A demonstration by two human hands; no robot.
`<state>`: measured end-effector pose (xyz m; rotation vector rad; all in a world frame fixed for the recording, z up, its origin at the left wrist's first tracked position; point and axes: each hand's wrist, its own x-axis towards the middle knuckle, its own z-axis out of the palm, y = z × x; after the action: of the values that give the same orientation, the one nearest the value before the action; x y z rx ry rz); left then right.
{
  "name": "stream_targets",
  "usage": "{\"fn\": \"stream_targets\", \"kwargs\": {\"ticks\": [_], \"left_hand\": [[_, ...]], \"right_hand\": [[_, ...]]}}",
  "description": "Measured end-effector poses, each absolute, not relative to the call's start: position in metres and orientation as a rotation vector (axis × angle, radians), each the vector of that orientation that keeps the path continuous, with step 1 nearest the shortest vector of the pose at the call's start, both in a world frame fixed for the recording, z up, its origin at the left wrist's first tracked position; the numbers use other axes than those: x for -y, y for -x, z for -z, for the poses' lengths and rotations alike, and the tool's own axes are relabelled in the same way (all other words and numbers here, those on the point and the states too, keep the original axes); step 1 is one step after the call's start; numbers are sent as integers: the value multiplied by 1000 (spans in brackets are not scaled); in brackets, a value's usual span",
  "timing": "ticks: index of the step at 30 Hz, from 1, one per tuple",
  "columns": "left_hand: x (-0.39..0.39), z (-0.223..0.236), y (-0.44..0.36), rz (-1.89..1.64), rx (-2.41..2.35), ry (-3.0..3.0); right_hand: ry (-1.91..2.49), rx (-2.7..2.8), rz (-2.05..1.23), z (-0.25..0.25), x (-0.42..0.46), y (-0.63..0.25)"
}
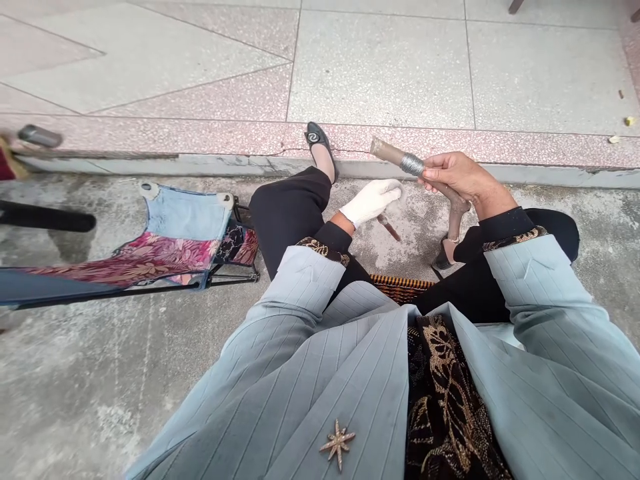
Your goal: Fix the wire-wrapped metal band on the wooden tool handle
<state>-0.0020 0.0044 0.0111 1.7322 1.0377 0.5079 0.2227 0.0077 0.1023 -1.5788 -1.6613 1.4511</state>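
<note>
My left hand (373, 202), in a white knitted glove, is closed in front of my lap. A brown, narrow piece (389, 228) shows just below the glove. I cannot tell whether it is part of what the hand holds or lies on the ground. Bare and pinched closed, my right hand (457, 177) grips a brown stick (390, 152) with a crooked lower end. Silvery wire (412, 165) is wound round the stick just beside my fingertips. The stick slants from upper left to lower right, its blunt end pointing away from the left hand.
A folding chair (185, 220) with blue and floral fabric stands at my left on concrete. Ahead runs a low tiled step (380, 70), my shoe (317, 135) on its edge. A dark cylinder (40, 136) lies far left; small pale scraps (613, 140) lie right.
</note>
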Motion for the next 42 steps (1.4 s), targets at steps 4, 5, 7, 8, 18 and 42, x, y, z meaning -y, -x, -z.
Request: {"fn": "stream_targets", "kwargs": {"ticks": [4, 5, 7, 8, 18, 42], "left_hand": [[-1, -9, -1, -434, -934, -1831], [0, -7, -3, -415, -946, -1889], [1, -2, -6, -332, -985, -2027], [1, 0, -8, -277, -1014, -2096], [2, 1, -16, -2, -1133, -2361], [4, 6, -9, -360, -878, -1840]], "right_hand": [[1605, 1609, -1450, -92, -11, -223], [1615, 1589, -1455, -89, -11, -223], [1621, 1533, -1485, -83, -13, -222], [1615, 1501, -1511, -79, -13, -221], [1747, 1500, -1405, -55, -21, -219], [1664, 1612, -1384, -78, -21, -237]]}}
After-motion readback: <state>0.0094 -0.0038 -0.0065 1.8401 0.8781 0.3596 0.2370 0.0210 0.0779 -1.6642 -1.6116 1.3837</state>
